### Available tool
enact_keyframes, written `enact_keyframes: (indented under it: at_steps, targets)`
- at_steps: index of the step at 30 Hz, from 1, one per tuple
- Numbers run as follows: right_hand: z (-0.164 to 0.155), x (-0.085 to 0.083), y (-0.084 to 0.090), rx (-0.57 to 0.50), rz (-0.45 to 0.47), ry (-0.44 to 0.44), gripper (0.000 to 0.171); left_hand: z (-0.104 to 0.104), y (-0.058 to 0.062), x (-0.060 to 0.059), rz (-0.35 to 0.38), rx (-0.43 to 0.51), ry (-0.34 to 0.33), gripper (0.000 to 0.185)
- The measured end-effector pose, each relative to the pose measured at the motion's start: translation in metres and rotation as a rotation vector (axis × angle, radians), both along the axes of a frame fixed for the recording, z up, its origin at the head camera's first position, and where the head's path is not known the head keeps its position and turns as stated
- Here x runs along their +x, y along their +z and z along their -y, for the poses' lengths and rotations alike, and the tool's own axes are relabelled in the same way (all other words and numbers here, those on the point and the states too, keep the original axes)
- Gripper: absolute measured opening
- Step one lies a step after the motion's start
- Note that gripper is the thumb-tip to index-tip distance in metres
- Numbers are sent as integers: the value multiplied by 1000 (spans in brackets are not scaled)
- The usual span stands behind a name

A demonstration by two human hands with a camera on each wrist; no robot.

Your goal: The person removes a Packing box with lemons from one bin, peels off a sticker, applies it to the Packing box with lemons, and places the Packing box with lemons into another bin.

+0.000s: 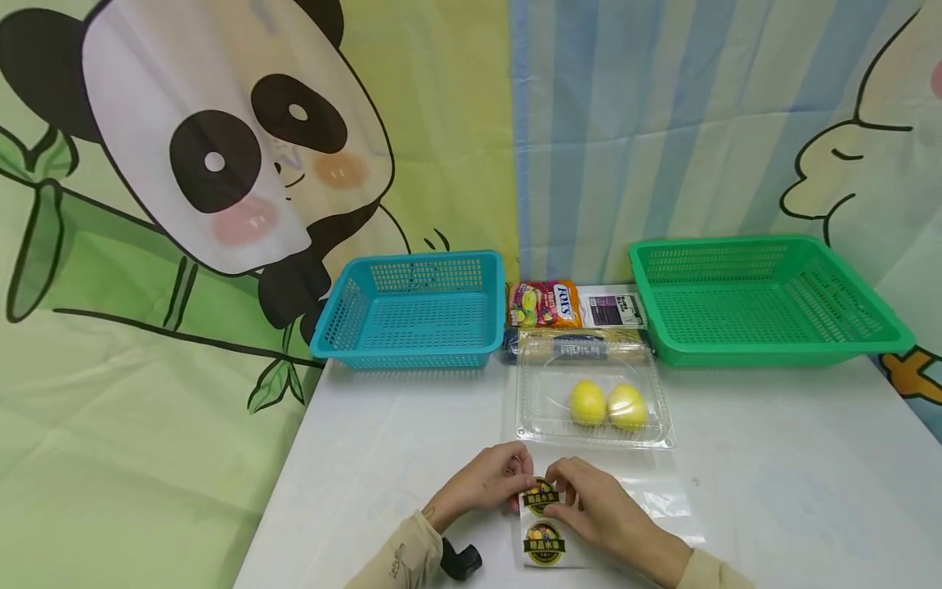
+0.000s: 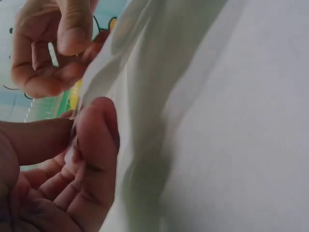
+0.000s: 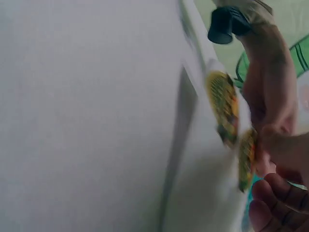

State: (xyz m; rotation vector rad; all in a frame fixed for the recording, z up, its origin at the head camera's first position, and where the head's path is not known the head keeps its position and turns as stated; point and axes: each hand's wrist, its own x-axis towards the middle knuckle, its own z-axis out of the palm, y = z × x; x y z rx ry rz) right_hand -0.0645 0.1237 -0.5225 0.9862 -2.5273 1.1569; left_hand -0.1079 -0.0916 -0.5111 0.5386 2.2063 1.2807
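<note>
A white sheet [image 1: 531, 546] bears two round black-and-gold fruit stickers, the upper sticker [image 1: 541, 497] above the lower sticker [image 1: 545, 543]. My left hand [image 1: 489, 478] pinches the sheet's upper left edge between thumb and fingers; in the left wrist view its fingertips [image 2: 99, 121] close on the raised edge. Over the upper sticker's right side is my right hand [image 1: 607, 507], thumb and bent fingers apart with nothing visible between them. In the right wrist view the sheet stands bent up from the table, stickers [image 3: 224, 106] seen edge-on and blurred.
Beyond the hands lies a clear plastic box [image 1: 545, 409] over two yellow lemons [image 1: 607, 406]. A blue basket [image 1: 412, 358] stands back left, a green basket [image 1: 758, 357] back right. Between them are a candy bag [image 1: 543, 304], a white packet [image 1: 612, 311] and a dark roll [image 1: 511, 343].
</note>
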Motion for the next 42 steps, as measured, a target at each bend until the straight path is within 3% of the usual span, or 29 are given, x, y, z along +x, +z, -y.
enact_keyframes:
  at_steps: [3,7,10,15,20,23,28,32,38,42]
  targets:
    - [10,2,-2,12,-10,-6,31,-1,-3,1,150,154,36,10]
    - [14,3,-3,29,29,-80,29,-1,-5,1,314,303,48,18]
    - [14,3,-1,7,80,-92,26,0,-7,1,367,357,44,23]
    - [11,4,3,-24,174,-67,15,2,-7,3,368,361,34,25]
    - [0,0,14,6,158,-140,15,3,-7,1,296,258,52,22]
    - [-13,-9,34,21,125,-219,15,6,-4,0,222,152,60,18]
    - [-44,-39,78,6,26,-403,6,14,8,-7,44,-18,53,7]
    - [-61,-67,94,37,-100,-521,5,22,19,-17,-81,-104,100,6]
    - [-58,-93,90,154,-166,-566,5,28,35,-30,-189,-120,168,9]
    - [-48,-93,90,139,-254,-578,6,13,54,-38,-236,-5,258,12]
